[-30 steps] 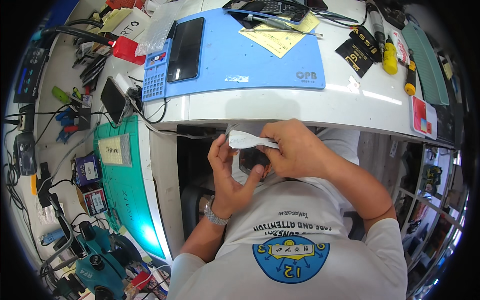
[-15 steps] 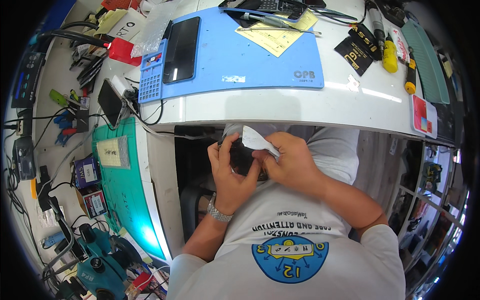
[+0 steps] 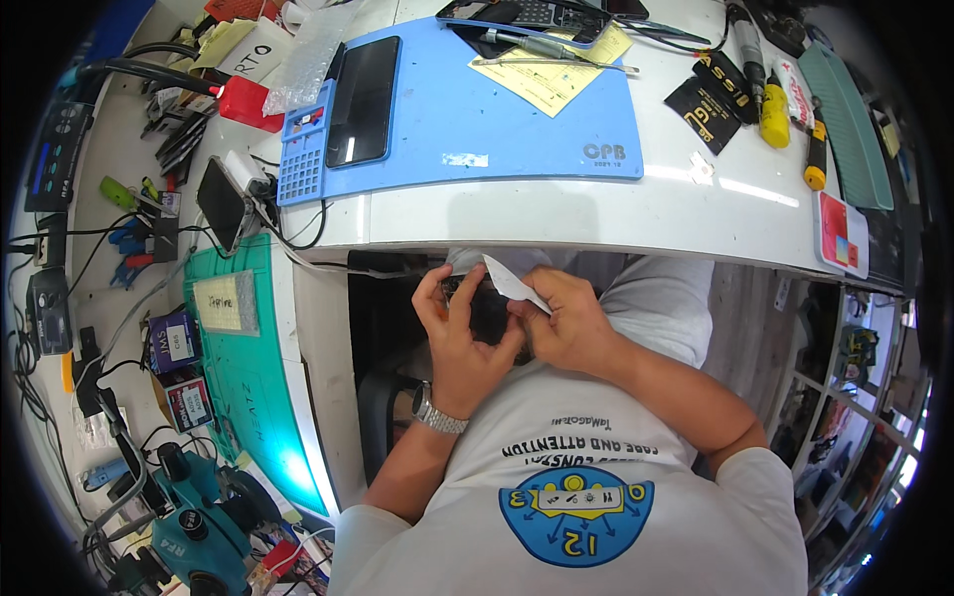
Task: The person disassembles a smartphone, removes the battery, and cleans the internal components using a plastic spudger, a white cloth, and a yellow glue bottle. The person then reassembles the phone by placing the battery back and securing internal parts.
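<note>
Above my lap, just off the table's front edge, my left hand (image 3: pixel 463 336) grips a dark object (image 3: pixel 488 314) with a shiny black face, fingers along its far side and thumb at the near side. Its kind I cannot make out, as both hands cover much of it. My right hand (image 3: pixel 562 323) pinches a white piece of paper or cloth (image 3: pixel 509 282) with a pointed end, held against or just over the dark object. The right fingertips meet the object's right side, close to the left thumb.
On the white table (image 3: pixel 417 223) lies a blue work mat (image 3: pixel 497 129) with a black phone (image 3: pixel 363 99), a yellow paper (image 3: pixel 547 84) and tools. A screwdriver (image 3: pixel 747 45) and yellow bottle (image 3: pixel 774 114) are at right. A teal microscope (image 3: pixel 199 526) stands at lower left beside a green mat (image 3: pixel 238 377).
My left hand has turned slightly, showing more of the watch on its wrist. The white piece is tilted and looks narrower. Both hands stay in nearly the same place.
</note>
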`<state>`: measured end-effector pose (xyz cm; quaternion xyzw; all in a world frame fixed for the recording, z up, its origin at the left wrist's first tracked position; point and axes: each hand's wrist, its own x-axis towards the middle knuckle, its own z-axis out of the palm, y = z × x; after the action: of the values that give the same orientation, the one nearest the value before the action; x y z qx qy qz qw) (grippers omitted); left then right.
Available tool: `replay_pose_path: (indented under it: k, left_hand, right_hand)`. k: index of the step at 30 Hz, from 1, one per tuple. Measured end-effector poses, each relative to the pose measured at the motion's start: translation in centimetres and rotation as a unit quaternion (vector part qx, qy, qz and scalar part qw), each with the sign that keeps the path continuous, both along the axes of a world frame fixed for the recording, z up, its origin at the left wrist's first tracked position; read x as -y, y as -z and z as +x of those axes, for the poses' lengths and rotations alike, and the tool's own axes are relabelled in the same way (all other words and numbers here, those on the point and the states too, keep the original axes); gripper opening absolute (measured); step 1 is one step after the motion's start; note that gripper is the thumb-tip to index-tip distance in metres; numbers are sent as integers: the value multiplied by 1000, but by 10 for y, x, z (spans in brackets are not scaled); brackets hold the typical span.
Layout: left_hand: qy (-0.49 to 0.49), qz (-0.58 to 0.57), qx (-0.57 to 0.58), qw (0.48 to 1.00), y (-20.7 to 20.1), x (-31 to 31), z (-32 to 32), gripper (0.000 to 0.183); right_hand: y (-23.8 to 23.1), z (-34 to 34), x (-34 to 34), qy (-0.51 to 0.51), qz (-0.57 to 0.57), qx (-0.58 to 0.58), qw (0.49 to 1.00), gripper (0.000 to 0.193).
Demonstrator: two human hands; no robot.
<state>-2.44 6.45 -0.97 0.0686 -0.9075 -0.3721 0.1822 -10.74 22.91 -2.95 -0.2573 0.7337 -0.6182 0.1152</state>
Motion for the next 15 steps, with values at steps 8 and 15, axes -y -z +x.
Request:
replay_pose_path:
  k: [8, 15]
  left_hand:
    - [48, -3, -47, 998, 11, 7, 6, 57]
    - [34, -14, 0, 999, -4, 11, 8, 45]
  right_hand:
    - [-2, -2, 2, -41, -54, 186, 980, 6]
    - [-3, -1, 9, -73, -96, 318, 940, 8]
